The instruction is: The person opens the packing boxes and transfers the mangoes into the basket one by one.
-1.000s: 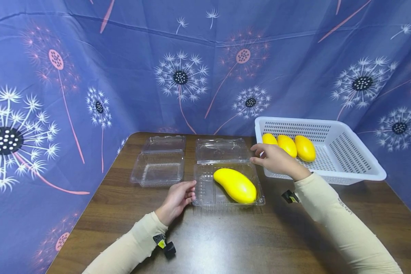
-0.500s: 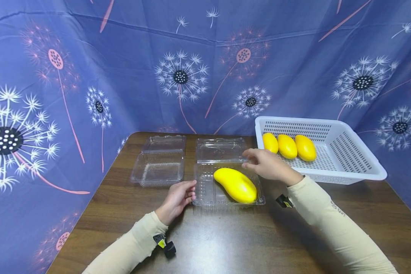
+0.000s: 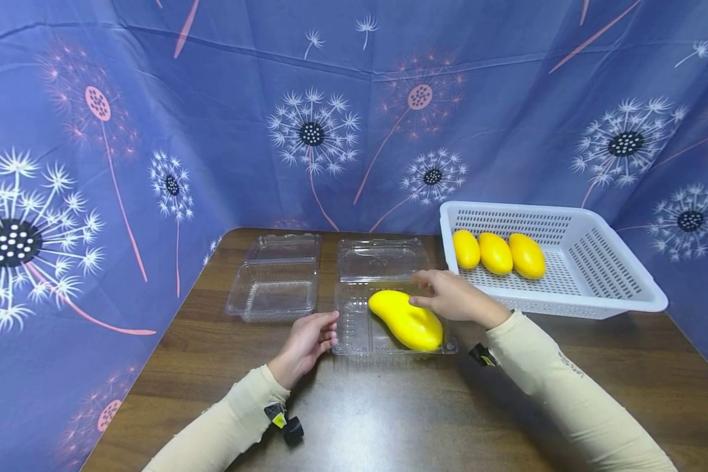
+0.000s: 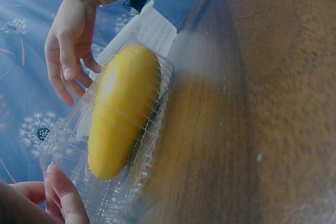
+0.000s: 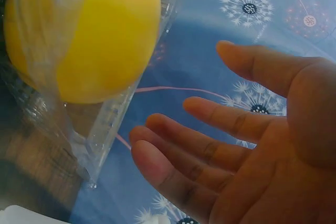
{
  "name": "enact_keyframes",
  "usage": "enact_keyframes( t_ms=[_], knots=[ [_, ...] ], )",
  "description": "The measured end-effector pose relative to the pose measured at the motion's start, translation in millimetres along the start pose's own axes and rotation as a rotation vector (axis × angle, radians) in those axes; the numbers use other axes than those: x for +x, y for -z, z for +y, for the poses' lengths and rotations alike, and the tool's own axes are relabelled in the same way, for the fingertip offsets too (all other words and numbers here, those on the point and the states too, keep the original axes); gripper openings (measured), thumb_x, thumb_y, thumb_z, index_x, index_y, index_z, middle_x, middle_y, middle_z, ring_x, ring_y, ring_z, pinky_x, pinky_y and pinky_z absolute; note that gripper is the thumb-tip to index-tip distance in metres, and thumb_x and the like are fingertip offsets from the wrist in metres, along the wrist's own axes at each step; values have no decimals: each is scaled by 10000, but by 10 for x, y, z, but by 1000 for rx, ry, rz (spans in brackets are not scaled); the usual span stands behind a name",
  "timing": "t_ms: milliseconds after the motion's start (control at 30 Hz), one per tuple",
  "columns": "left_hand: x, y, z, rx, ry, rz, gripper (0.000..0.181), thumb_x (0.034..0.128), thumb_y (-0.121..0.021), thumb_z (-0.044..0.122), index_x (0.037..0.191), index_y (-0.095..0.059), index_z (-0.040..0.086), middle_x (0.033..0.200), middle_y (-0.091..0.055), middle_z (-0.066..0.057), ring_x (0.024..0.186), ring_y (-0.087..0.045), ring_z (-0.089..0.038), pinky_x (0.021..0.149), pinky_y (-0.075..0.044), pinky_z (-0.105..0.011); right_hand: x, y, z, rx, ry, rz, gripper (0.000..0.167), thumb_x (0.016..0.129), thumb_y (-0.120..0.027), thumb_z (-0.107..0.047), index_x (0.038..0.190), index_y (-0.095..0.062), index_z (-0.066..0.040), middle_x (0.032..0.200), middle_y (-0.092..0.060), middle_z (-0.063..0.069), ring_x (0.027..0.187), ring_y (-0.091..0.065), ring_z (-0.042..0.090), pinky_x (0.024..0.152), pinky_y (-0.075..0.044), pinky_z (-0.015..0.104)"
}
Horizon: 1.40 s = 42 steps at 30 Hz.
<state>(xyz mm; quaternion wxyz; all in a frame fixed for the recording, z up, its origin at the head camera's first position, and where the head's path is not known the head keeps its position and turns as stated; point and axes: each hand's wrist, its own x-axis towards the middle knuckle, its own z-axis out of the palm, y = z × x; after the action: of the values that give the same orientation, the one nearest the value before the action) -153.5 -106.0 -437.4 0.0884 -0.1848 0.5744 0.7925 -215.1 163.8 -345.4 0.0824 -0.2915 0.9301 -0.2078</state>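
Observation:
A large yellow mango (image 3: 406,320) lies slantwise in the right half of an open clear plastic clamshell box (image 3: 354,328). My left hand (image 3: 307,342) pinches the box's left rim between thumb and fingers; in the left wrist view that thumb (image 4: 65,195) shows at the near edge. Above the box's back right side, my right hand (image 3: 453,296) hovers close to the mango. Its fingers (image 5: 210,145) are relaxed and spread from the thumb in the right wrist view, holding nothing. The left wrist view shows the mango (image 4: 123,111) through the clear wall.
To the left stands another open clear clamshell box (image 3: 274,288). A white slotted basket (image 3: 602,262) at the back right holds three yellow mangoes (image 3: 495,254) side by side. Behind the wooden table (image 3: 360,413) hangs a blue dandelion-print cloth (image 3: 212,131).
My right hand has moved left and toward me, from the basket's left side to above the mango in the box. The left hand and the box have stayed in place.

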Motion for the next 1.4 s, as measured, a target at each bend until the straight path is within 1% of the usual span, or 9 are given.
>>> enact_keyframes(
  t_ms=[167,267,500,733,833,933,1100,1233,1400],
  knots=[
    [8,-2,-1,5,-2,6,107,905,-640,101,944,-590,15,684,-565,40,550,-509,-43,535,-505,-155,0,-38,-19,6,-15,-51,469,921,-664,-260,1290,-555,8,1190,-642,198,1081,-614,332,914,-524,496],
    [12,-1,-3,5,-2,7,91,905,-640,100,926,-592,25,680,-563,42,548,-509,-43,534,-505,-155,1,-72,-24,-5,-18,-75,504,914,-674,-277,1309,-539,4,1224,-631,189,1095,-609,332,923,-519,494],
    [-7,7,-9,-1,4,-1,67,907,-637,93,884,-589,51,679,-564,42,543,-511,-42,530,-505,-154,-12,-170,-26,-85,-54,-128,623,899,-673,-390,1373,-490,-31,1351,-576,185,1237,-550,376,1024,-465,538],
    [-2,3,-12,5,-3,3,69,907,-636,94,892,-590,44,679,-560,42,546,-508,-44,533,-503,-152,-10,-222,-46,-98,-81,-150,676,880,-692,-404,1392,-457,-31,1380,-543,210,1270,-516,404,1048,-435,558],
    [5,2,-13,2,-3,4,69,906,-635,91,891,-590,41,677,-559,41,543,-507,-45,530,-503,-153,3,-239,-58,-99,-101,-166,710,870,-702,-415,1402,-437,-27,1363,-550,215,1234,-538,387,1017,-457,545],
    [4,2,-10,3,-2,4,71,906,-634,89,902,-590,34,679,-562,39,544,-508,-47,530,-504,-154,22,-259,-64,-100,-113,-183,746,857,-715,-425,1408,-417,-18,1284,-596,196,1110,-584,317,933,-497,493],
    [16,3,-1,9,4,3,87,906,-635,96,926,-590,25,691,-567,38,555,-507,-48,536,-504,-152,56,-290,-52,-82,-142,-193,784,828,-742,-436,1407,-411,-22,1148,-643,135,927,-564,231,813,-499,417],
    [22,8,-4,14,-1,1,114,908,-640,103,951,-591,9,696,-569,33,562,-511,-51,541,-509,-156,79,-304,-45,-59,-160,-199,814,809,-760,-441,1413,-405,-26,1125,-651,133,895,-564,230,792,-501,408],
    [20,12,-12,17,4,4,121,909,-640,102,964,-592,6,694,-570,35,560,-512,-49,541,-507,-156,96,-329,-28,-52,-158,-215,893,779,-777,-468,1432,-375,-12,1182,-644,178,928,-592,245,828,-521,441]
  ],
)
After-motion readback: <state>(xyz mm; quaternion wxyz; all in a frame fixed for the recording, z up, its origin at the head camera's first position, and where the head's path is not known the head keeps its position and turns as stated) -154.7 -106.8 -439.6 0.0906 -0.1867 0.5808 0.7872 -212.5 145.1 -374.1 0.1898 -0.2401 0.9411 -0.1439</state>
